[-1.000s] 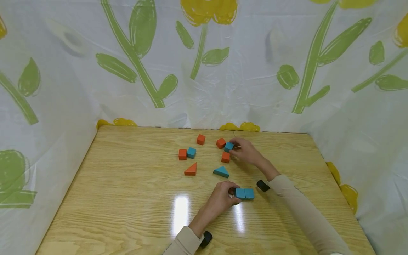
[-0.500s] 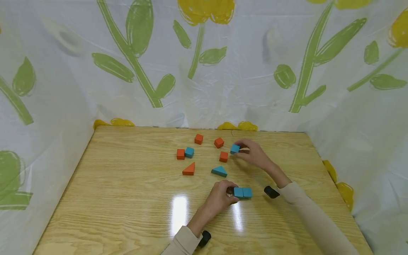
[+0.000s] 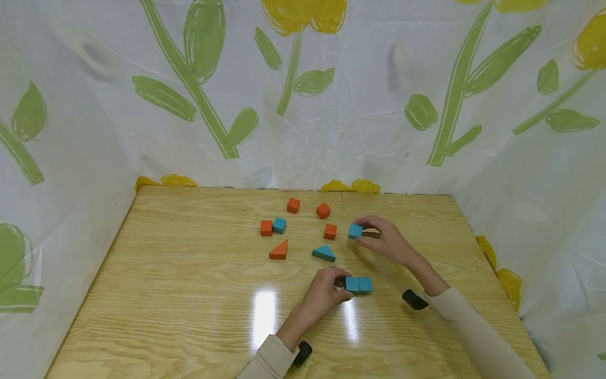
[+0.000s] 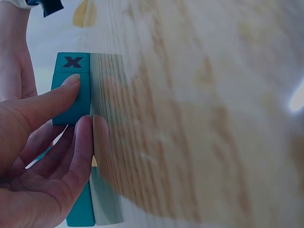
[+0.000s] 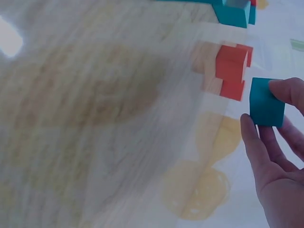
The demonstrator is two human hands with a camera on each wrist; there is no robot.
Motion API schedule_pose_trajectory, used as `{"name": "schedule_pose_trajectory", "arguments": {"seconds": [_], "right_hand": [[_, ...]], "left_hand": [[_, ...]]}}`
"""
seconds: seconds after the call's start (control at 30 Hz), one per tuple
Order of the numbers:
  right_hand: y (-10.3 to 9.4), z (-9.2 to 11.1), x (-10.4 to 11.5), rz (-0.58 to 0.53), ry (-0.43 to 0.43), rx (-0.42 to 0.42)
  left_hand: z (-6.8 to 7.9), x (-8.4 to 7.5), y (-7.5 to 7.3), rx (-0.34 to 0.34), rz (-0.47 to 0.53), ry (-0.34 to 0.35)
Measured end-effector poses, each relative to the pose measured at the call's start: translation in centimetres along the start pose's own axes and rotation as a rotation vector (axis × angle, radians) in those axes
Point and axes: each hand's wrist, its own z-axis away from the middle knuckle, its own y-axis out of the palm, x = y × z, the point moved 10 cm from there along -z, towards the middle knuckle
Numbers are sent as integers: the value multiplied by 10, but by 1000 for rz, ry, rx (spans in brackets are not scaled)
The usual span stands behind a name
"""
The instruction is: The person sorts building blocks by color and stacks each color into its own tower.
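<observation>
My right hand (image 3: 385, 239) pinches a blue cube (image 3: 355, 231) between thumb and fingers, to the right of a red cube (image 3: 330, 231). In the right wrist view the thumb lies on the front of this cube (image 5: 267, 102). Nearer to me, my left hand (image 3: 325, 290) grips the left end of a pair of blue cubes (image 3: 358, 285) that sit side by side. The left wrist view shows the thumb over a blue block face (image 4: 71, 102) and a dark X mark near its top. Behind the pair lies a blue triangular block (image 3: 324, 253).
Farther left are a red triangular block (image 3: 279, 250) and a red cube (image 3: 266, 228) beside a blue cube (image 3: 279, 225). Two more red cubes, a left one (image 3: 293, 205) and a right one (image 3: 323, 210), lie toward the back. Flower-patterned white cloth (image 3: 355, 147) walls the wooden table (image 3: 180, 295).
My right hand has drawn its blue cube away from the red cubes, to the right and toward me. My left hand keeps its grip on the pair.
</observation>
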Motion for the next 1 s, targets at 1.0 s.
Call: {"name": "schedule_pose_trajectory", "arguments": {"seconds": [1.0], "right_hand": [[24, 68, 26, -63, -146, 128]], "left_hand": [[0, 2, 1, -3, 6, 4]]}}
